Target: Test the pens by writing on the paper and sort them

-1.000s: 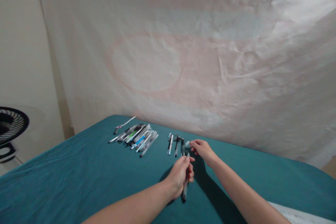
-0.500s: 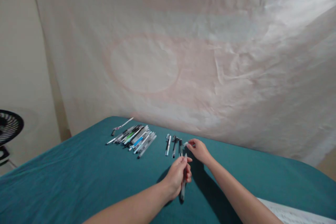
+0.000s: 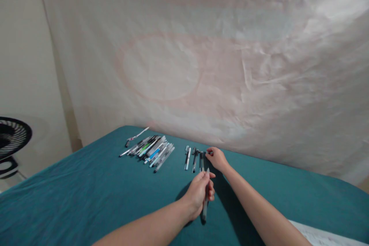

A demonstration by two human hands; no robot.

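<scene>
My left hand [image 3: 199,192] is closed round a grey pen [image 3: 205,207] held nearly upright over the teal cloth. My right hand [image 3: 216,158] reaches further back, its fingers pinched on a small pen cap beside a short row of three pens [image 3: 193,158]. To the left of that row lies a pile of several pens [image 3: 151,149] with white, black, blue and green barrels.
The teal cloth [image 3: 86,192] covers the table. A pale wrinkled sheet [image 3: 201,65] hangs behind it. A black fan [image 3: 11,138] stands at the far left. A white patterned fabric [image 3: 323,238] shows at the lower right corner.
My right hand has moved a little back and left with the cap, closer to the row of three pens. My left hand keeps its hold on the grey pen.
</scene>
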